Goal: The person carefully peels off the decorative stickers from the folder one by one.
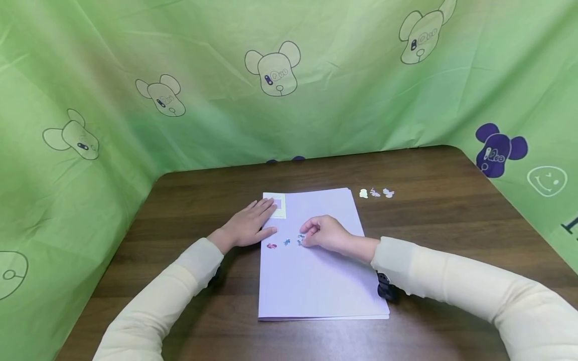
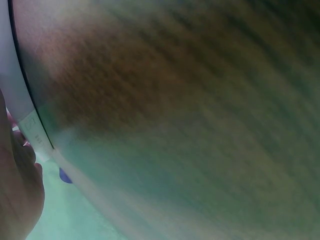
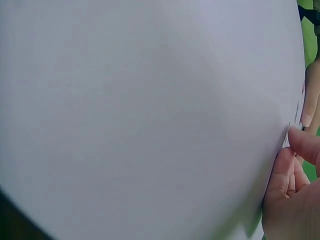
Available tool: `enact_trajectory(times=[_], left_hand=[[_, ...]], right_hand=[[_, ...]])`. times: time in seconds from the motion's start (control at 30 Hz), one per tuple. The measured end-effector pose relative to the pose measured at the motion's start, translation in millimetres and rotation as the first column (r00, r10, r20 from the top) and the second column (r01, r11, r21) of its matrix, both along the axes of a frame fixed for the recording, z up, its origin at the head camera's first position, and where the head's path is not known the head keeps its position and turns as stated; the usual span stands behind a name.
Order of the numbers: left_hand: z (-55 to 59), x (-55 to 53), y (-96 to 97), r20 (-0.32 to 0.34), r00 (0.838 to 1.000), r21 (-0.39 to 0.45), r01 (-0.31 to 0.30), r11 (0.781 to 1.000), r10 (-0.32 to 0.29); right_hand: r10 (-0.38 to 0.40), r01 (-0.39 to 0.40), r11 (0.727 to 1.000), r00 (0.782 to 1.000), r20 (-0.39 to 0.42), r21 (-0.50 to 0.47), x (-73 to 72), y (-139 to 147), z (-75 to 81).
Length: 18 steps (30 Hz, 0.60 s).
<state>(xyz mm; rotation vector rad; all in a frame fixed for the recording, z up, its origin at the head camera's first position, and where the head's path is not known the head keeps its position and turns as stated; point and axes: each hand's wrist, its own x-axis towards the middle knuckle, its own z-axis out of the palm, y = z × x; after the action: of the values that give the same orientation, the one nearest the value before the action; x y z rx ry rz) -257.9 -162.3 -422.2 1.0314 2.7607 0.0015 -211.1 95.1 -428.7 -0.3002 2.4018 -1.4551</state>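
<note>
White paper (image 1: 316, 288), long axis pointing away — left fingers (image 1: 263, 206) straight atop, right fingers (image 1: 312, 223) pinching blue sticker (image 1: 301, 235)

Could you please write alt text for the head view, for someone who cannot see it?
A person's right hand pinches a small blue cutout on white paper, right of another blue cutout and a red cutout. The left hand rests across the paper's left edge; three pale cutouts lie on the brown table.

Bright head view, dim, blurred left-wrist view
</note>
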Motion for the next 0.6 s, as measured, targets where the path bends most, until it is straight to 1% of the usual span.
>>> enact_trajectory(times=[0.13,0.33,0.6], left_hand=[[-0.4,-0.8,-0.3,0.004,1.000,-0.003,-0.002,1.000,0.002],[-0.9,-1.4,-0.5,0.010,1.000,0.003,-0.006,1.000,0.006],[-1.5,-1.6,-1.0,0.014,1.000,0.018,0.004,1.000,-0.004]], right_hand=[[0.022,-0.022,1.000,1.000,0.000,0.020,-2.0,-0.1,0.5],[0.059,-0.056,0.996,0.998,-0.035,0.071,-5.3,0.0,-1.6],[0.083,-0.076,0.992,0.994,-0.065,0.100,-3.1,-0.1,0.1]])
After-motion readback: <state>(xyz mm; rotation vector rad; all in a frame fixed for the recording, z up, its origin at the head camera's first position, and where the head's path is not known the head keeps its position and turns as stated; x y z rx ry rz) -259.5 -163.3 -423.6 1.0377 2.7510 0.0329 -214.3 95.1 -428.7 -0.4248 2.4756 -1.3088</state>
